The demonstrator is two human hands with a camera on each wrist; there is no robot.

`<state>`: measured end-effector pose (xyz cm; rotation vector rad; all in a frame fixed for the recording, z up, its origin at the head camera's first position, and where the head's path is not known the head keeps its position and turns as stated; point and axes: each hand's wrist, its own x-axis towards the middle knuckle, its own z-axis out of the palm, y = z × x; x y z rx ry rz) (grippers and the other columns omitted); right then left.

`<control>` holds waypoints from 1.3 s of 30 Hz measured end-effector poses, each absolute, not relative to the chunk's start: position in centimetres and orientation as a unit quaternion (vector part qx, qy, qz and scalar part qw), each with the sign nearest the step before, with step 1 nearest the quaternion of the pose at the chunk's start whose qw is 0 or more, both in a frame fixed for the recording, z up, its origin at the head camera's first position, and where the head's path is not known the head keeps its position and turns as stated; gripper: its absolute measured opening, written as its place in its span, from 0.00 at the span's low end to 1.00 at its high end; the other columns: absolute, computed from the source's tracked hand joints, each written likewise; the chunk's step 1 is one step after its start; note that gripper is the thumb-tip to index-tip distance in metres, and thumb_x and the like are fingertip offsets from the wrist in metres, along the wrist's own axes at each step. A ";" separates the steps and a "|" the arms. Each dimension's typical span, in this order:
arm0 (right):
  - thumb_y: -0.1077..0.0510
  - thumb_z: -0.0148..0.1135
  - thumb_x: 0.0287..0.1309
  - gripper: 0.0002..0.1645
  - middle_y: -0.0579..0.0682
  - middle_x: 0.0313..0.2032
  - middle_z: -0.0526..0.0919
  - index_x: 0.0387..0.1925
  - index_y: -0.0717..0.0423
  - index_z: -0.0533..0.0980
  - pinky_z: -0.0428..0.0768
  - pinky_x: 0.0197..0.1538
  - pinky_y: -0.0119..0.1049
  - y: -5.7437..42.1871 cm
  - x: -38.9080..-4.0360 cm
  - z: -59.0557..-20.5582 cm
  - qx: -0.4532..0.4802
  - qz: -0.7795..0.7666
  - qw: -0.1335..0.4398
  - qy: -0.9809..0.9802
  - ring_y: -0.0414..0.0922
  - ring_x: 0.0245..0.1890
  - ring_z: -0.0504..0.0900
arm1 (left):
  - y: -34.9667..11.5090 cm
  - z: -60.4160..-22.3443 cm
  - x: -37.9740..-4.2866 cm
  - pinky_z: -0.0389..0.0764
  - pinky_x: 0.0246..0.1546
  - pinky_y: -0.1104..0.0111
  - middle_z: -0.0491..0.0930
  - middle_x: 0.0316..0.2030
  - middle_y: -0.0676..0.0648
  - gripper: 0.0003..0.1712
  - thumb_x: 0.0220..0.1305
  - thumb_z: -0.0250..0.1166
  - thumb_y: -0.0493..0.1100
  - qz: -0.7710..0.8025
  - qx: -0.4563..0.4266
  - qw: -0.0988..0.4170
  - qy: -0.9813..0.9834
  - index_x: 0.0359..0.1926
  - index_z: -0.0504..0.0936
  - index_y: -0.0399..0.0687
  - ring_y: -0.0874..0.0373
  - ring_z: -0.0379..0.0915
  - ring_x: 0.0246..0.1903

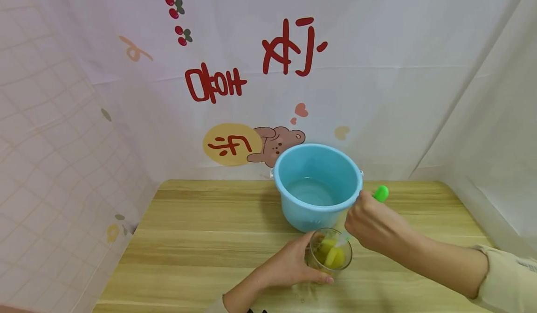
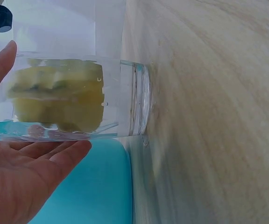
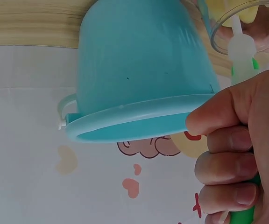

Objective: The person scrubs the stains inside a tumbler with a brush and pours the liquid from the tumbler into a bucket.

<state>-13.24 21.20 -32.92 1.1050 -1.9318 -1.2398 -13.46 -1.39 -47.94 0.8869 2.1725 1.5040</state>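
Observation:
A clear drinking glass (image 2: pixel 129 100) stands on the table, and my left hand (image 1: pixel 289 261) grips it round the side with the thumb in front. Inside the glass, the yellow sponge head (image 1: pixel 334 257) of a cup brush presses against the wall; it also shows through the glass as a wet yellow block in the left wrist view. My right hand (image 1: pixel 375 222) is curled in a fist round the brush's green handle (image 1: pixel 381 193), above the glass and to its right. In the right wrist view, the brush's whitish neck (image 3: pixel 242 51) leads down into the glass.
A light blue bucket (image 1: pixel 289 205) with some water in it stands just behind the glass, near the back wall, its rim close to my right hand. Wood-grain table surface (image 1: pixel 201 243) extends to the left. A white printed cloth (image 1: pixel 377 47) hangs behind.

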 end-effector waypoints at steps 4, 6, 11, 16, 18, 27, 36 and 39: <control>0.58 0.54 0.45 0.23 0.60 0.10 0.66 0.10 0.63 0.54 0.58 0.28 0.35 21.6 -12.9 -32.6 0.414 -0.467 0.295 -0.723 0.58 0.15 0.71 | -1.3 -47.9 -13.5 0.71 0.66 0.66 0.73 0.64 0.65 0.50 0.56 0.83 0.54 0.534 0.310 0.177 0.767 0.74 0.65 0.68 0.68 0.68 0.64; 0.59 0.53 0.45 0.21 0.60 0.10 0.65 0.11 0.64 0.55 0.57 0.28 0.35 21.7 -12.7 -32.4 0.417 -0.471 0.291 -0.721 0.58 0.15 0.71 | -1.3 -47.9 -13.5 0.71 0.66 0.66 0.73 0.63 0.65 0.50 0.55 0.83 0.55 0.533 0.309 0.177 0.768 0.74 0.65 0.68 0.68 0.68 0.63; 0.60 0.55 0.46 0.17 0.63 0.13 0.66 0.16 0.67 0.60 0.58 0.29 0.35 22.0 -12.1 -32.0 0.431 -0.487 0.275 -0.708 0.59 0.17 0.70 | -1.1 -47.8 -13.5 0.73 0.65 0.65 0.74 0.63 0.63 0.49 0.55 0.83 0.57 0.528 0.304 0.178 0.772 0.73 0.67 0.65 0.68 0.69 0.64; 0.64 0.54 0.43 0.15 0.63 0.13 0.63 0.16 0.69 0.59 0.58 0.31 0.35 21.7 -11.6 -31.8 0.436 -0.495 0.286 -0.695 0.56 0.17 0.68 | -1.1 -47.8 -13.5 0.74 0.64 0.66 0.74 0.63 0.63 0.48 0.55 0.83 0.57 0.529 0.310 0.176 0.770 0.73 0.68 0.64 0.68 0.69 0.63; 0.65 0.55 0.41 0.16 0.62 0.12 0.62 0.14 0.70 0.57 0.57 0.31 0.35 21.5 -11.5 -31.7 0.433 -0.494 0.297 -0.693 0.54 0.17 0.67 | -1.1 -47.8 -13.5 0.74 0.64 0.67 0.74 0.64 0.62 0.48 0.55 0.83 0.56 0.529 0.313 0.172 0.770 0.73 0.68 0.63 0.68 0.69 0.63; 0.64 0.59 0.45 0.18 0.61 0.13 0.68 0.14 0.71 0.61 0.60 0.30 0.36 20.4 -12.2 -32.1 0.429 -0.489 0.300 -0.697 0.51 0.17 0.68 | -1.1 -47.6 -13.5 0.73 0.64 0.67 0.75 0.62 0.64 0.48 0.56 0.83 0.53 0.536 0.315 0.180 0.762 0.73 0.66 0.66 0.68 0.71 0.61; 0.59 0.61 0.46 0.22 0.60 0.12 0.71 0.11 0.68 0.63 0.61 0.29 0.36 20.5 -13.0 -32.6 0.415 -0.491 0.295 -0.707 0.54 0.17 0.72 | -1.3 -47.8 -13.6 0.73 0.64 0.66 0.74 0.63 0.65 0.47 0.57 0.81 0.56 0.538 0.310 0.192 0.760 0.74 0.66 0.68 0.68 0.70 0.62; 0.59 0.61 0.46 0.22 0.60 0.12 0.71 0.11 0.69 0.62 0.59 0.29 0.35 20.7 -13.1 -32.7 0.412 -0.485 0.297 -0.712 0.53 0.16 0.71 | -1.3 -47.9 -13.6 0.73 0.65 0.65 0.73 0.64 0.64 0.48 0.57 0.82 0.55 0.535 0.309 0.193 0.762 0.74 0.65 0.67 0.68 0.69 0.63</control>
